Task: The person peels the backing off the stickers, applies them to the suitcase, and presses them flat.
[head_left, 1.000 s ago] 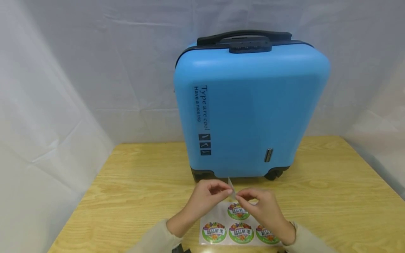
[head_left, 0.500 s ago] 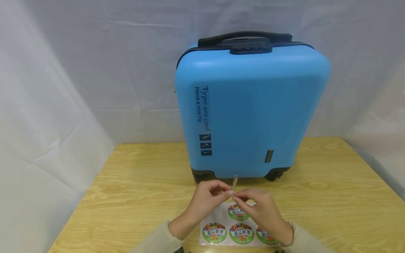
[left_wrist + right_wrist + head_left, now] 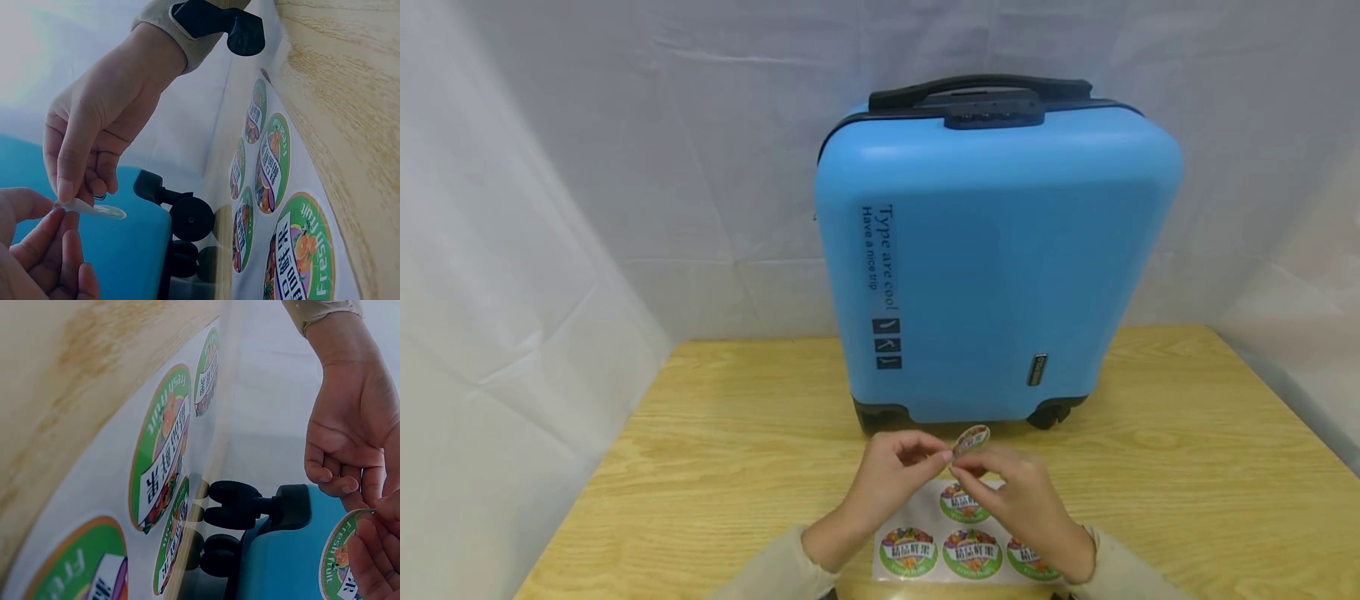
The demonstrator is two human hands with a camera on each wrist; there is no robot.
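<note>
In the head view my left hand [image 3: 891,483] and right hand [image 3: 1026,504] meet fingertip to fingertip in front of the suitcase. Between them a round fruit sticker [image 3: 973,439] stands up, its printed face partly turned to the camera. Thumb and fingers of both hands pinch it at its lower edge. The left wrist view shows this sticker [image 3: 103,210] nearly edge-on, and in the right wrist view the sticker's [image 3: 339,559] green border and "Fresh fruit" print appear, partly hidden by fingers. Under the hands lies a white sticker sheet [image 3: 887,521] with several like stickers; the right hand covers part of it.
A blue hard-shell suitcase [image 3: 992,275] with a black handle [image 3: 981,81] stands upright on the wooden table [image 3: 722,433], just beyond the hands. Its black wheels [image 3: 1051,412] rest on the tabletop. White sheeting [image 3: 737,167] hangs behind and at both sides.
The sticker has turned from edge-on to show its printed face, and its top has swung to the right. Both hands have stayed nearly in place.
</note>
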